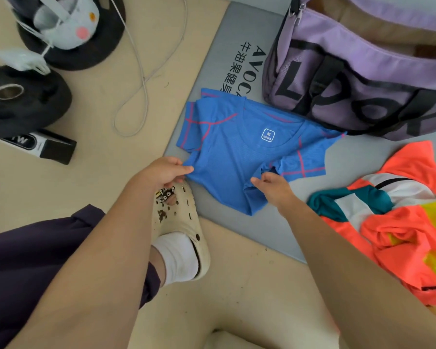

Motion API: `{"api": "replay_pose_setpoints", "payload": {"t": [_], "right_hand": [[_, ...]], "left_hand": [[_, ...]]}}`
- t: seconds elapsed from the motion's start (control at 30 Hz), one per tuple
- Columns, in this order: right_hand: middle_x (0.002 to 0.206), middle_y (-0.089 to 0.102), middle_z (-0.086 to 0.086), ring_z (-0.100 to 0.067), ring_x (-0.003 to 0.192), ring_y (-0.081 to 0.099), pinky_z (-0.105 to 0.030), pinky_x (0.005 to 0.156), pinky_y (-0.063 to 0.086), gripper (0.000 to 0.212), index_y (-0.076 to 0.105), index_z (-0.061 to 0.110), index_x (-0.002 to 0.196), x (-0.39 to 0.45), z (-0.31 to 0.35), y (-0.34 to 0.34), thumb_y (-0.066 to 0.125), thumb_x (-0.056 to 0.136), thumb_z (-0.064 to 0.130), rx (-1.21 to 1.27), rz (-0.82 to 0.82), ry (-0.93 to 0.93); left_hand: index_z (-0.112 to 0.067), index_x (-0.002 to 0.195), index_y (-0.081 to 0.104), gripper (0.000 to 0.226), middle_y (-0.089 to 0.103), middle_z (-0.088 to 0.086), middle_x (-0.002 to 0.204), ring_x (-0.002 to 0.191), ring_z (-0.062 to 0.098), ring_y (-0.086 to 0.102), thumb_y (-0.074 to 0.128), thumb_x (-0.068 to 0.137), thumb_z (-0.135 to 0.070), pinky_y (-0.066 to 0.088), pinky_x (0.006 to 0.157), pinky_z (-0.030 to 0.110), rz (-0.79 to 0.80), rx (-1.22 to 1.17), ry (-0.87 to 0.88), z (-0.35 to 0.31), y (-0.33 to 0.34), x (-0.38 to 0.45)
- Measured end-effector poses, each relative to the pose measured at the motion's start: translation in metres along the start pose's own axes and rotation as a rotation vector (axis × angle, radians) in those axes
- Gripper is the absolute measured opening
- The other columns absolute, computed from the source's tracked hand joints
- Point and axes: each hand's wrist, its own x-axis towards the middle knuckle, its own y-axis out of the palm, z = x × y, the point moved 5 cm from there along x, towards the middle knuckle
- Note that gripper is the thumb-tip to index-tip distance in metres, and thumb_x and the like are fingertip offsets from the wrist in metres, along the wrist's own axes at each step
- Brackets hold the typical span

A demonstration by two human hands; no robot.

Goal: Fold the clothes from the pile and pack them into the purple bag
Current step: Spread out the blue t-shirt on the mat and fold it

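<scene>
Head view: blue shirt half-folded on the grey mat by the purple bag, left hand and right hand fingers pinching its near edge; pile unfolded, packing apparently not finished.

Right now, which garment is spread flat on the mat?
The blue shirt, pinched by both hands, lies flat before the purple bag. The orange, teal and yellow clothes sit crumpled in a pile.
</scene>
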Motion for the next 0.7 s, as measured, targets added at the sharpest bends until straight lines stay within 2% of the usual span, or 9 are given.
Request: {"api": "replay_pose_setpoints", "payload": {"t": [0.1,0.27,0.37,0.47,0.53,0.6,0.7], "right_hand": [[0.064,0.034,0.001,-0.012,0.059,0.032,-0.023,0.054,0.027,0.044,0.032,0.017,0.062,-0.001,0.001,0.001,0.062,0.094,0.024,0.005,0.004,0.003],[0.062,0.035,0.004,-0.011,0.058,0.033,-0.024,0.054,0.027,0.044,0.034,0.018,0.061,0.000,0.000,0.001,0.062,0.094,0.025,0.012,0.001,0.005],[0.061,0.038,0.006,-0.010,0.057,0.035,-0.023,0.053,0.028,0.042,0.037,0.019,0.061,-0.001,0.000,0.001,0.063,0.093,0.025,0.024,-0.004,0.000],[0.059,0.037,0.006,-0.011,0.056,0.035,-0.018,0.051,0.029,0.043,0.036,0.019,0.060,-0.005,0.001,-0.002,0.067,0.090,0.023,0.043,0.002,-0.018],[0.065,0.037,-0.003,-0.017,0.064,0.037,-0.022,0.059,0.033,0.045,0.033,0.018,0.063,-0.010,0.004,-0.007,0.069,0.088,0.021,0.073,0.007,-0.047],[0.072,0.039,-0.008,-0.017,0.069,0.042,-0.027,0.065,0.035,0.042,0.035,0.018,0.065,-0.020,0.007,-0.019,0.072,0.085,0.020,0.114,-0.024,-0.082],[0.068,0.050,-0.002,-0.013,0.061,0.043,-0.015,0.053,0.035,0.033,0.047,0.018,0.066,-0.045,0.022,-0.052,0.077,0.081,0.020,0.149,-0.190,-0.174]], "left_hand": [[-0.012,0.090,0.057,0.020,0.070,0.005,0.083,0.064,0.015,0.069,0.074,0.087,-0.023,0.038,0.045,0.022,0.018,-0.087,-0.045,0.005,-0.008,-0.008],[-0.014,0.080,0.046,0.030,0.069,0.013,0.079,0.058,0.017,0.072,0.073,0.084,-0.003,0.048,0.043,0.020,-0.089,-0.255,0.005,0.011,-0.018,-0.017],[-0.016,0.096,0.051,0.031,0.072,0.015,0.085,0.064,0.019,0.073,0.074,0.082,-0.002,0.052,0.052,0.025,-0.169,-0.388,0.041,0.016,-0.021,-0.025],[-0.029,0.113,0.060,0.043,0.073,0.008,0.076,0.066,0.019,0.071,0.074,0.082,-0.002,0.053,0.057,0.026,-0.126,-0.469,0.164,0.003,-0.016,-0.034],[-0.031,0.109,0.068,0.038,0.072,0.003,0.071,0.063,0.016,0.069,0.073,0.083,-0.004,0.052,0.060,0.023,-0.065,-0.441,0.259,-0.016,-0.009,-0.041],[-0.026,0.098,0.075,0.022,0.075,-0.001,0.076,0.064,0.014,0.069,0.073,0.084,-0.009,0.051,0.062,0.021,-0.019,-0.356,0.316,-0.037,0.001,-0.051],[-0.017,0.094,0.075,0.013,0.077,0.001,0.081,0.065,0.015,0.072,0.073,0.084,-0.009,0.047,0.053,0.016,0.023,-0.290,0.390,-0.072,0.016,-0.077]]}}
